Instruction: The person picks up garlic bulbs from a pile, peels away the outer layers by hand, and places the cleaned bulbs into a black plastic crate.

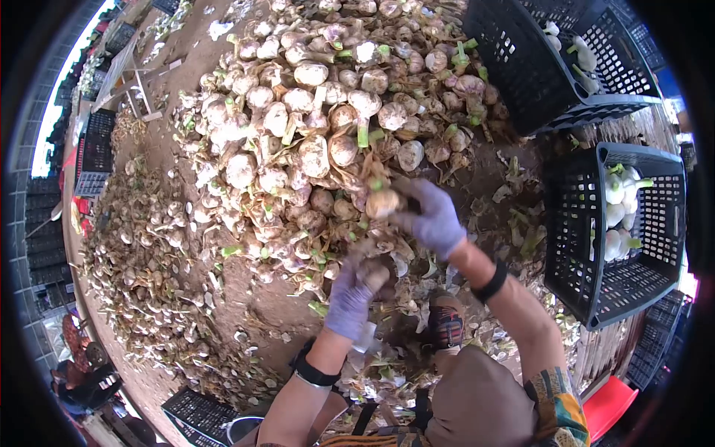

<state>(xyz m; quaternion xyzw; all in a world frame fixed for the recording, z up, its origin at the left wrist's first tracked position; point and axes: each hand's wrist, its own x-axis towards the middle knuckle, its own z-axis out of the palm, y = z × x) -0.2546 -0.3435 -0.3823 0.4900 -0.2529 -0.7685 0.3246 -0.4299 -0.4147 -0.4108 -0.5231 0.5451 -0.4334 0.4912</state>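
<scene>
Both of my hands wear thin purple gloves. My right hand (433, 217) reaches to the edge of a large heap of garlic (313, 156), with its fingers and thumb closed on a brownish garlic bulb (382, 203). Lower down, my left hand (348, 302) holds a second garlic bulb (375, 277), blurred by motion. Bulbs in the heap have dry, soiled skins, and some carry short green stem stubs. Loose peel lies on the ground below my hands.
Two black plastic crates stand on the right: the nearer crate (598, 246) and the farther crate (532, 67) hold clean white bulbs. A lower heap of trimmings (149, 261) spreads at left. A red stool (609, 406) is at lower right; another person (86, 365) sits at lower left.
</scene>
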